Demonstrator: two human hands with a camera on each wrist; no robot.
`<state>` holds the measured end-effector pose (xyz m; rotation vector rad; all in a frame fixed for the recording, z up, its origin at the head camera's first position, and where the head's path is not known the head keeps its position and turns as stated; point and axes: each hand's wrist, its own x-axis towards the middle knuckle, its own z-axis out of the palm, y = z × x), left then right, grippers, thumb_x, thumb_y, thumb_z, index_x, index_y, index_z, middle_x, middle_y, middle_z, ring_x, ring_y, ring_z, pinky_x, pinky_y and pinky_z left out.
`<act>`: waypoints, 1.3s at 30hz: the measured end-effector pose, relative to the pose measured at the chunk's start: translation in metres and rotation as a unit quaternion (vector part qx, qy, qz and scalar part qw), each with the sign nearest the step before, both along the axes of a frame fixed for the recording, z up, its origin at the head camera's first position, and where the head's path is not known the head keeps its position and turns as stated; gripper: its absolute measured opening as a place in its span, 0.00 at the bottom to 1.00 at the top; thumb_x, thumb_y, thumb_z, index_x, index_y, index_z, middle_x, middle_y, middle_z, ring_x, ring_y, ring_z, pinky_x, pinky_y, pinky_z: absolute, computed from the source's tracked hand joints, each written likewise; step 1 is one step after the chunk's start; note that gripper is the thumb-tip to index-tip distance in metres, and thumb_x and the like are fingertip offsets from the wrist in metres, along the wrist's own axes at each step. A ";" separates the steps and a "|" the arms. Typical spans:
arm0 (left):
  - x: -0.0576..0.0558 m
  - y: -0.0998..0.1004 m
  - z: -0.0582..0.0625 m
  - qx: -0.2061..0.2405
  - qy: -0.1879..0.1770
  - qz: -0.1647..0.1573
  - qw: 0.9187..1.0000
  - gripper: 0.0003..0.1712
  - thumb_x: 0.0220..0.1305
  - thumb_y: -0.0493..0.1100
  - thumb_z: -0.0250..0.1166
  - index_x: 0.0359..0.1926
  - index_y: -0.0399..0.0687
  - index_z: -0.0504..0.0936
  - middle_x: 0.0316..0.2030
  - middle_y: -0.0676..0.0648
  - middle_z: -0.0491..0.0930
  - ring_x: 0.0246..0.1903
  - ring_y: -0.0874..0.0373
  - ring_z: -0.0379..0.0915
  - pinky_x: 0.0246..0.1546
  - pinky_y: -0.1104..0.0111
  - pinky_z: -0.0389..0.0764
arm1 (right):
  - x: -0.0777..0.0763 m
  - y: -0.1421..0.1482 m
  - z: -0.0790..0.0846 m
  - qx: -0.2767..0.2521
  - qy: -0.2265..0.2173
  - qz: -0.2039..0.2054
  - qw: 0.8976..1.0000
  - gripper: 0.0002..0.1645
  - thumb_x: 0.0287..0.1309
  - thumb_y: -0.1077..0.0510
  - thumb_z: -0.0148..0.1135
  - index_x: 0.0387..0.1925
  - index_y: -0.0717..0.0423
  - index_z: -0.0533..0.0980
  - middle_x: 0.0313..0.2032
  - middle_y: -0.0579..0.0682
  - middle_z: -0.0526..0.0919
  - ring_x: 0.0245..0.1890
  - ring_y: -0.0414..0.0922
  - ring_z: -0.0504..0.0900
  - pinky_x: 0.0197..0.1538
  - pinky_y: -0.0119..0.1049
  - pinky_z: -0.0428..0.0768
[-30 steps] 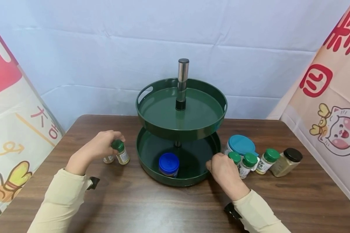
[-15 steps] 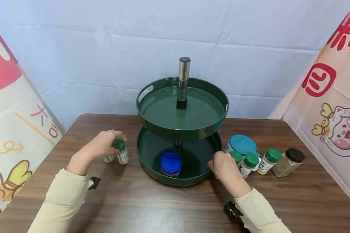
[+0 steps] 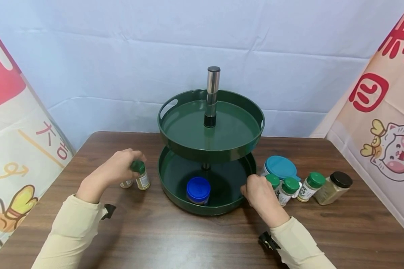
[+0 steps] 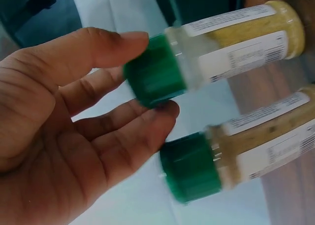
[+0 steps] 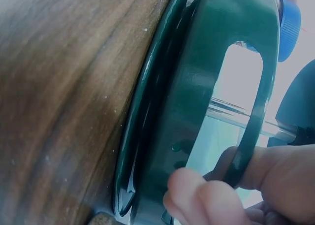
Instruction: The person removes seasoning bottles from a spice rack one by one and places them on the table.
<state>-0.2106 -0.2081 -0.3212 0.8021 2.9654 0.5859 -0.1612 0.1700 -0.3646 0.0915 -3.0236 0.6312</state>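
Note:
My left hand [image 3: 119, 167] pinches the green cap of a spice bottle [image 3: 143, 181] standing on the table, left of the two-tier dark green tray stand. In the left wrist view, thumb and fingertips meet that bottle's cap [image 4: 156, 72], and yellow powder shows inside. A second green-capped bottle [image 4: 192, 168] is beside it, near the fingers. On the other side, my right hand [image 3: 260, 196] grips the lower tray [image 3: 175, 203] by its rim. The right wrist view shows thumb and fingers around the rim strip [image 5: 252, 126] at the handle cutout. A blue-lidded jar [image 3: 198, 190] sits in the lower tray.
Above is the upper tray [image 3: 185, 134], pierced by a metal post [image 3: 213, 84]. Right of the stand are a container with a light-blue lid [image 3: 280, 167], several green-capped bottles [image 3: 305, 189] and a black-capped jar [image 3: 333, 188]. A pale cloth [image 3: 121, 74] hangs behind the table.
The head view has shifted very slightly. Both hands keep their holds on the bottle cap and the tray rim.

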 end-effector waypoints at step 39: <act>0.027 0.062 0.013 -0.029 -0.008 -0.086 0.996 0.28 0.45 0.41 0.69 0.51 0.43 0.75 0.46 0.42 0.72 0.33 0.56 0.72 0.38 0.59 0.77 | 0.002 0.000 -0.004 0.008 0.055 0.018 0.998 0.24 0.38 0.72 0.47 0.07 0.45 0.51 0.12 0.42 0.48 0.12 0.39 0.50 0.14 0.32 0.55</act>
